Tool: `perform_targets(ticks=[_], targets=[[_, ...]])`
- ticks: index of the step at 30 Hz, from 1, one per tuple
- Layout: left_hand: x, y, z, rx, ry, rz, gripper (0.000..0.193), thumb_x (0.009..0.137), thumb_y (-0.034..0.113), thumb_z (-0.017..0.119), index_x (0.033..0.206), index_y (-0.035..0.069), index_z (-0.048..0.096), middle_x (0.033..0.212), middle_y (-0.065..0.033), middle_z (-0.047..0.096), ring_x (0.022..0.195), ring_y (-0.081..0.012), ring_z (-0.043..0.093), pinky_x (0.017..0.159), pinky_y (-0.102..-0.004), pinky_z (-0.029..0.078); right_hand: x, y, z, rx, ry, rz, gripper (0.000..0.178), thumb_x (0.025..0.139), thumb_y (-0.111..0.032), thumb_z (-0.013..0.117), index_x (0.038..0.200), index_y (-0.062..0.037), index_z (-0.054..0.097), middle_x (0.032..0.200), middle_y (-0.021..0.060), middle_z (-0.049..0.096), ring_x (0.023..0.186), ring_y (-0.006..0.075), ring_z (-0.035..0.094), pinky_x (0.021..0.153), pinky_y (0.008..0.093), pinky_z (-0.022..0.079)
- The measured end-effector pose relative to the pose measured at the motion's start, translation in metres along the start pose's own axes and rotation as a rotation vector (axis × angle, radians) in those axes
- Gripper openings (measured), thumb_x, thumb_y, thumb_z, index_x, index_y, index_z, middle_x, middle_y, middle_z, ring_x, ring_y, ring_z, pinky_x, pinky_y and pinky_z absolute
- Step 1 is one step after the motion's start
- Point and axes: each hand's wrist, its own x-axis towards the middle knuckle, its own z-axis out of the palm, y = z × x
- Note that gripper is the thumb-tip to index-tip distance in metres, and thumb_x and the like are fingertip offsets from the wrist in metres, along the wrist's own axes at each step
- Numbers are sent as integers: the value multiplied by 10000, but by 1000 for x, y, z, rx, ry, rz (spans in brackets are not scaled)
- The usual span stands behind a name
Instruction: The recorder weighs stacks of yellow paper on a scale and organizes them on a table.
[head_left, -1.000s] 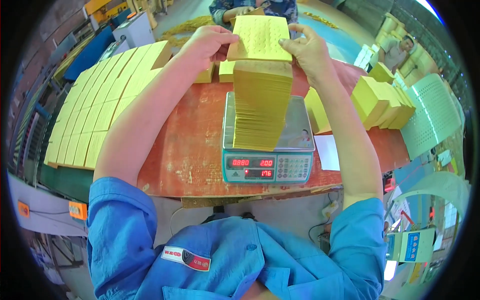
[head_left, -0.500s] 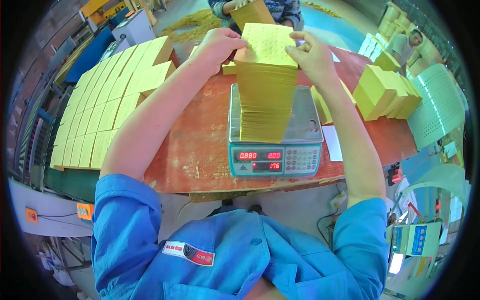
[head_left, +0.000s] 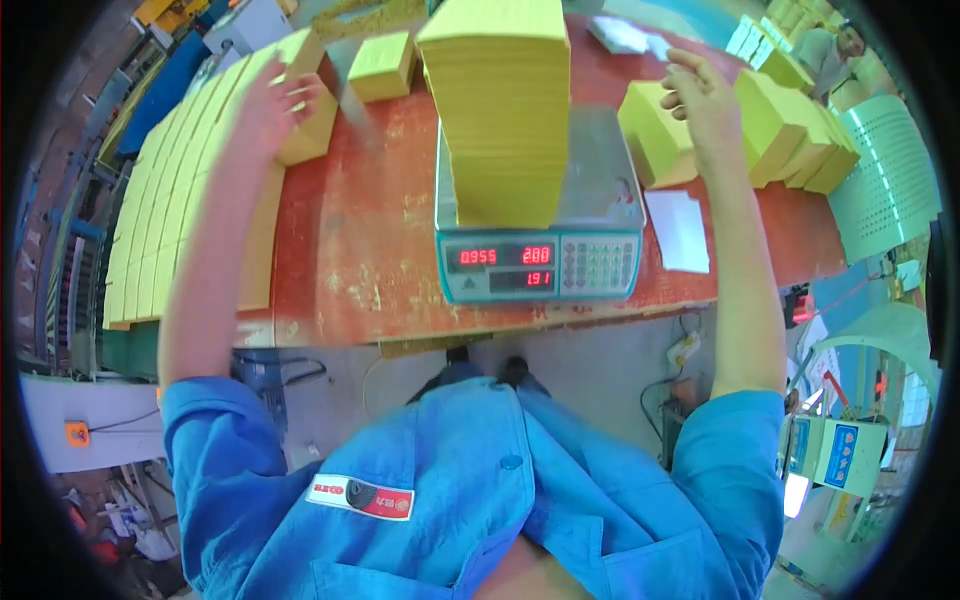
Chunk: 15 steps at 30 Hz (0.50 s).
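A tall stack of yellow paper sheets [head_left: 505,115] stands on the pan of a digital scale [head_left: 598,268] with red lit digits, and neither hand touches it. My left hand [head_left: 280,105], smeared by motion, hovers by the rows of yellow paper blocks [head_left: 185,190] at the left; its fingers look apart, with nothing visible in them. On the other side my right hand [head_left: 703,92] is raised above the table, fingers loosely bent and apart, holding nothing. Closest to it is a yellow paper block [head_left: 655,135] right of the scale.
A small yellow block [head_left: 382,68] lies behind the scale on the worn red table [head_left: 360,240]. White sheets [head_left: 680,232] are right of the scale, more yellow blocks [head_left: 775,125] beyond. Another person [head_left: 832,55] is at the far right, near a perforated curved panel [head_left: 885,180].
Both hands have let go of the stack's top and moved apart, left hand toward the left rows, right hand outward. The scale's digits have changed. The person opposite is out of view.
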Motion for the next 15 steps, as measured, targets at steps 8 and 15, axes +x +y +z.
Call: perform_targets(ticks=[8,15], targets=[[-11,42,-3,166,26,90,700,986,366,551,1480,-2,216,1327,-277,503,1225,-355,536,1023,-513,479,-18,68,-2,108,-147,149,320,957,-221,561,1213,-33,603,962,72,656,794,145,637,678,256,491],[-12,55,100,304,-348,15,684,1016,533,233,1558,201,-20,1581,-245,1,1447,-453,135,1059,-780,241,-21,84,15,195,-192,184,263,947,-155,565,1161,-5,592,903,65,637,726,134,632,610,240,491]])
